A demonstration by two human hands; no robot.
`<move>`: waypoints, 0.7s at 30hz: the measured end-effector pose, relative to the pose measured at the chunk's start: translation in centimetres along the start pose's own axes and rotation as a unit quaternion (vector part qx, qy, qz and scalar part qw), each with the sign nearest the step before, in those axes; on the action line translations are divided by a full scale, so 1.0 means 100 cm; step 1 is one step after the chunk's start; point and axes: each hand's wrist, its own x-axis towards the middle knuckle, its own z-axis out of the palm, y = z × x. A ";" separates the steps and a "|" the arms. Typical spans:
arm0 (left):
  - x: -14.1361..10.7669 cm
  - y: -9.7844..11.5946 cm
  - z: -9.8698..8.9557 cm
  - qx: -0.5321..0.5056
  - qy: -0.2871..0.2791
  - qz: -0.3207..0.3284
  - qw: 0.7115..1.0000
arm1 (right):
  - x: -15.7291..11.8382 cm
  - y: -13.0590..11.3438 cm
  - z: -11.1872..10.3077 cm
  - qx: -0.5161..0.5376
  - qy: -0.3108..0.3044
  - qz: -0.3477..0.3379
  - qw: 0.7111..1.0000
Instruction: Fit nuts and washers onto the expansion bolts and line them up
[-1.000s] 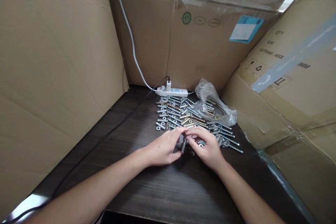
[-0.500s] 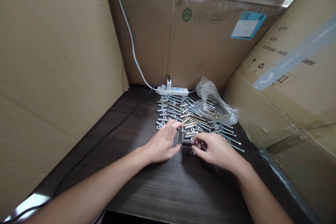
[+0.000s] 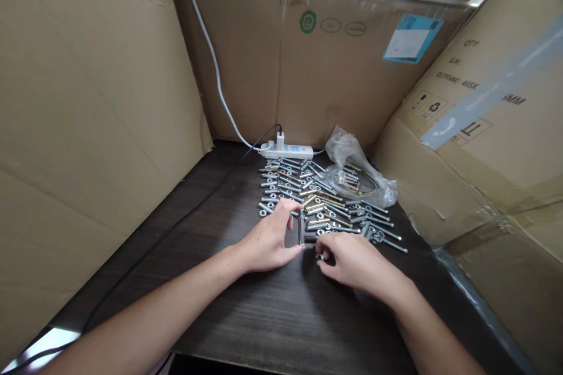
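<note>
My left hand (image 3: pixel 268 240) pinches a short metal sleeve (image 3: pixel 301 228) upright between thumb and index finger, above the dark table. To its right my right hand (image 3: pixel 352 255) is closed, with thumb and fingertips on a small metal nut (image 3: pixel 319 256). A dark sleeve (image 3: pixel 310 238) lies between the two hands. Just beyond them are rows of loose bolts (image 3: pixel 390 228), sleeves, washers and nuts, some silver and some brass-coloured. My right hand hides part of the nearest row.
A white power strip (image 3: pixel 292 151) with a plugged-in charger (image 3: pixel 280 140) lies behind the hardware. A clear plastic bag (image 3: pixel 352 158) with more bolts sits at the back right. Cardboard boxes (image 3: pixel 246 58) wall in the table (image 3: pixel 264 316). A black cable (image 3: pixel 176 225) crosses the left side.
My right hand has moved slightly towards me and its fingertips have closed on the nut. My left hand still holds the sleeve, now more upright. The whole view has shifted slightly.
</note>
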 end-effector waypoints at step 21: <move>-0.001 0.007 -0.001 0.002 -0.091 0.010 0.996 | 0.026 0.008 0.018 0.569 0.089 0.062 0.815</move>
